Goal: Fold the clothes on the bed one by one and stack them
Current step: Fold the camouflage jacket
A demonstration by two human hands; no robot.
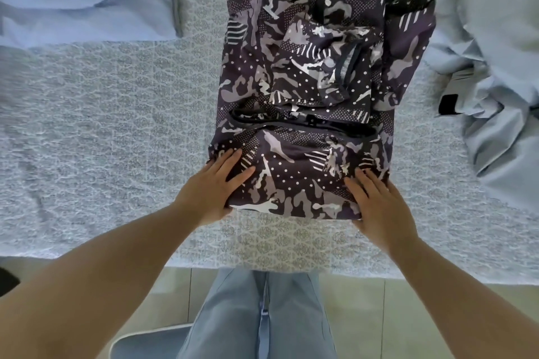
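Pressing on near corners of patterned jacket, lying mid-bed: left hand and right hand, fingers spread flat, thumbs tucked at near edge. Pale garment far right.

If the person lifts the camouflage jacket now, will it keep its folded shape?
Probably not: the camouflage jacket looks thin and floppy, bunched in loose creases. Its fabric seems smooth, so layers may slide. Both hands, left hand and right hand, lie flat on it.
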